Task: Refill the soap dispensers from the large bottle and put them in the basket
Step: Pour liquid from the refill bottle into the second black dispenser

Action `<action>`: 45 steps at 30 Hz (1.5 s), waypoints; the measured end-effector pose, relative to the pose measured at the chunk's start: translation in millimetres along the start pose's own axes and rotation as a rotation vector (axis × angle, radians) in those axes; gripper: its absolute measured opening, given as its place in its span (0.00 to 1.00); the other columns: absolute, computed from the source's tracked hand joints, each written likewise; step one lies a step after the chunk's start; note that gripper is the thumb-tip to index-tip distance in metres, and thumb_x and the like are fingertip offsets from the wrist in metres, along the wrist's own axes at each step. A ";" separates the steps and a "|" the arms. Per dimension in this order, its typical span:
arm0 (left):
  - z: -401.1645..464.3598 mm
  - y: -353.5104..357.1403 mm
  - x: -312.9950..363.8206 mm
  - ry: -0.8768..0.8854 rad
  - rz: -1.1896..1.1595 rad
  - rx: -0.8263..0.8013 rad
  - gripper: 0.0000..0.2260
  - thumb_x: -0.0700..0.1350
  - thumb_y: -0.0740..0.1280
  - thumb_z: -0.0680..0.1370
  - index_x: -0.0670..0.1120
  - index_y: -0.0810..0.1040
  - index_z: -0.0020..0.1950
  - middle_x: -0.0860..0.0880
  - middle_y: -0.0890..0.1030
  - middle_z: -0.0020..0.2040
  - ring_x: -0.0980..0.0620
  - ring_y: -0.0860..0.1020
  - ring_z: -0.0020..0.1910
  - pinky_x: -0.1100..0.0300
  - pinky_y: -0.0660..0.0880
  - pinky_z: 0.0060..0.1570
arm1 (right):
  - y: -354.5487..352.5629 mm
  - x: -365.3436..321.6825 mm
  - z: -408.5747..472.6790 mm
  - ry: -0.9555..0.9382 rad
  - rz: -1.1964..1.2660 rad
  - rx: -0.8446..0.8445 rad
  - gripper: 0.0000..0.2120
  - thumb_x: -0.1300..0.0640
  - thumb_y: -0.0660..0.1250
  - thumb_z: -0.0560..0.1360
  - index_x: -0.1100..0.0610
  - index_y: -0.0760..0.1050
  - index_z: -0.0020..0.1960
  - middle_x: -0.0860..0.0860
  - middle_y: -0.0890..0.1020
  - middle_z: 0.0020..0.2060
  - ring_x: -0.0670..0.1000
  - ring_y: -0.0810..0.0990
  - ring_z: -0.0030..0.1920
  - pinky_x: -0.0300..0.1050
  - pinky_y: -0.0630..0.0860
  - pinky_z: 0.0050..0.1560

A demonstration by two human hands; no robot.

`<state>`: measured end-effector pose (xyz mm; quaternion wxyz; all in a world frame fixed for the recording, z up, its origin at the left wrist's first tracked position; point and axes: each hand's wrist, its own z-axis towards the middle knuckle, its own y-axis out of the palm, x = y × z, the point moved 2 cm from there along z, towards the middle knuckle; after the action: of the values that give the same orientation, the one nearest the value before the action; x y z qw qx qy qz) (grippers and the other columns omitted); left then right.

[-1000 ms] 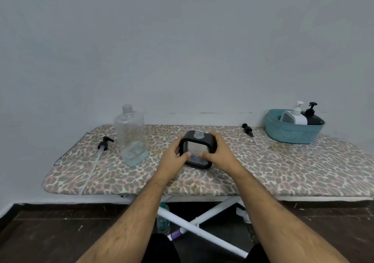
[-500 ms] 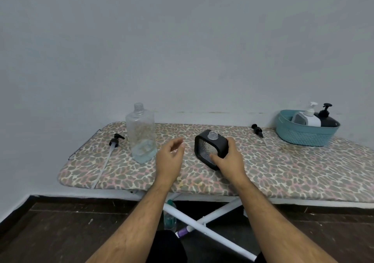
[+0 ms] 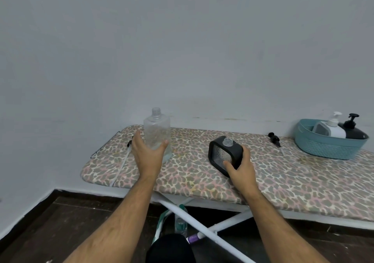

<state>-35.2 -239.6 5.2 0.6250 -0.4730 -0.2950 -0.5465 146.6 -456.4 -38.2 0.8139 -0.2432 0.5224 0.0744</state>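
A large clear bottle [image 3: 156,130] with no cap stands at the left end of the ironing board [image 3: 273,179], a little liquid at its bottom. My left hand [image 3: 147,153] is spread in front of its lower part, fingers and thumb either side, at most touching it. A square black-framed soap dispenser [image 3: 222,153] with an open neck stands mid-board; my right hand [image 3: 240,167] grips its lower right corner. A teal basket [image 3: 323,147] at the far right holds a white dispenser [image 3: 332,128] and a black dispenser [image 3: 353,130].
A black pump head [image 3: 273,138] lies on the board between the dispenser and the basket. Another pump with a long white tube [image 3: 121,165] lies at the board's left end, partly behind my left hand. The wall runs just behind the board. White legs cross below.
My left hand let go of the black dispenser and moved left to the large bottle. My right hand stays on the dispenser. The view has shifted left.
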 end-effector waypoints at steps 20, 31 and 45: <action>-18.9 29.8 14.8 0.260 0.102 -0.123 0.18 0.53 0.71 0.76 0.52 0.74 0.64 0.56 0.81 0.53 0.57 0.80 0.47 0.58 0.80 0.43 | -0.2 5.2 -5.3 0.094 -0.136 0.142 0.27 0.50 0.76 0.71 0.51 0.68 0.66 0.45 0.82 0.50 0.48 0.81 0.47 0.43 0.78 0.44; -31.8 54.5 37.6 0.740 0.381 -0.135 0.31 0.37 0.78 0.66 0.49 0.76 0.67 0.50 0.80 0.63 0.48 0.75 0.64 0.50 0.65 0.68 | -2.1 -7.5 -14.0 0.092 -0.336 0.213 0.31 0.45 0.74 0.72 0.48 0.66 0.71 0.47 0.84 0.49 0.48 0.79 0.41 0.41 0.73 0.39; -25.9 61.2 46.0 0.833 0.607 -0.134 0.38 0.30 0.78 0.59 0.55 0.74 0.65 0.53 0.79 0.62 0.47 0.74 0.64 0.37 0.60 0.70 | -4.1 -7.8 -15.2 0.111 -0.384 0.240 0.27 0.43 0.74 0.71 0.49 0.70 0.66 0.47 0.84 0.47 0.47 0.74 0.38 0.41 0.68 0.38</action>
<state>30.3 -284.6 19.7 0.7882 -0.3186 0.1648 -0.5001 132.3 -466.2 -35.0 0.8063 -0.2434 0.5156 -0.1577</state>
